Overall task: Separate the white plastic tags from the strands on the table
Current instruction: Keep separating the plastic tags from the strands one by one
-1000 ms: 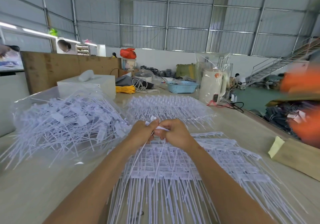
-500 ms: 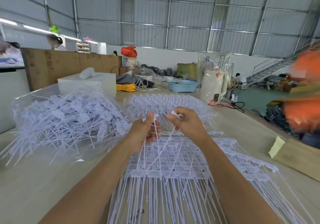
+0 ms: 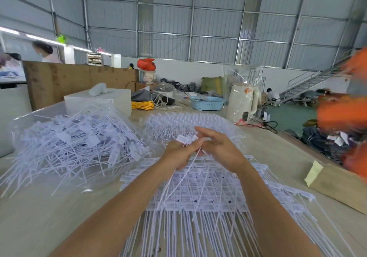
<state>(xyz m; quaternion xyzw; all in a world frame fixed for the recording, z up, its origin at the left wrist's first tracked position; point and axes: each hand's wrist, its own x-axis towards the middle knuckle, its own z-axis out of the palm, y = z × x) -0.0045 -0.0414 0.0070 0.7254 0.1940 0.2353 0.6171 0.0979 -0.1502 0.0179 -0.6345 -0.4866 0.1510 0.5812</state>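
Note:
A wide sheet of joined white tags with long strands point(image 3: 208, 199) lies on the table in front of me. My left hand point(image 3: 176, 153) grips a small bunch of separated white tags point(image 3: 183, 139) whose strands hang down. My right hand point(image 3: 216, 147) is close against it and pinches one strand point(image 3: 195, 156) between thumb and forefinger, the other fingers spread. A loose heap of separated tags point(image 3: 79, 147) lies on clear plastic at the left. Another joined sheet of tags point(image 3: 188, 123) lies behind my hands.
A brown cardboard box point(image 3: 337, 187) sits at the right table edge. A white box point(image 3: 103, 99), yellow cord point(image 3: 142, 105), blue basket point(image 3: 206, 103) and white kettle point(image 3: 241, 103) stand at the back. A blurred person in orange point(image 3: 345, 117) is at the right.
My hands pulled apart, then came together again, slightly higher. The right hand's fingers have spread while it still pinches a strand. The bunch of tags stays in my left hand.

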